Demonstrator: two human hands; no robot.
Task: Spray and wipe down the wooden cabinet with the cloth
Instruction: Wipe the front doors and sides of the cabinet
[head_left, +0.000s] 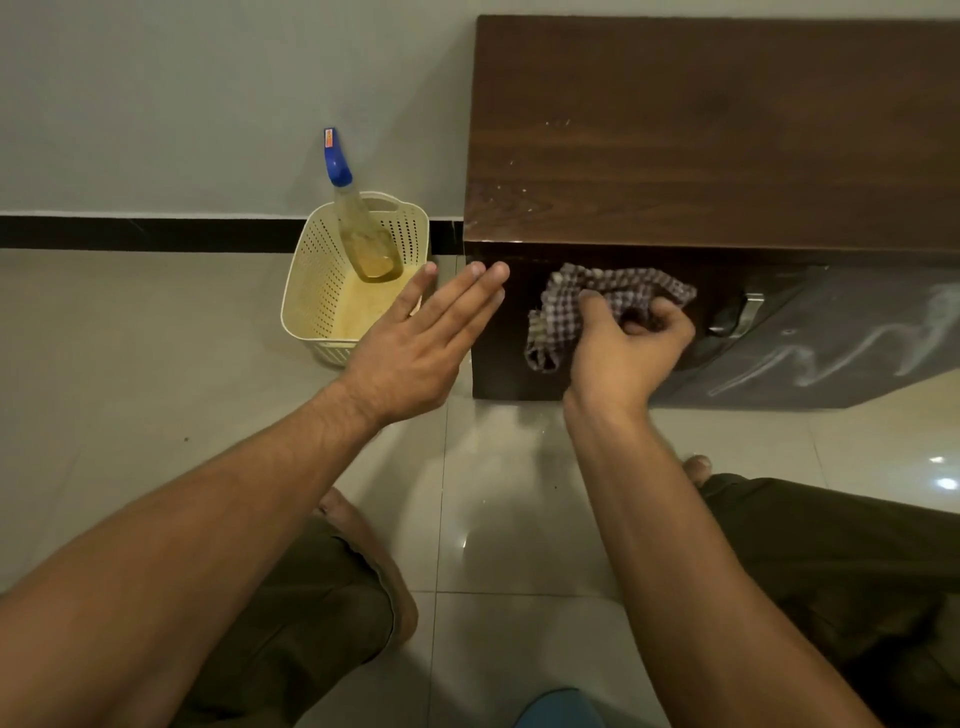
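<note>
The dark wooden cabinet stands against the wall at the right, seen from above. My right hand is shut on a crumpled checked cloth and presses it to the left part of the cabinet's front. My left hand is open and flat, fingers together, with its fingertips at the cabinet's left front corner. A spray bottle with a blue nozzle and yellowish liquid leans in a cream perforated basket on the floor left of the cabinet.
A metal handle sits on the cabinet front right of the cloth, with pale smears beyond it. Glossy floor tiles lie below. My knees in olive trousers and a bare foot are near the bottom. A black skirting strip runs along the wall.
</note>
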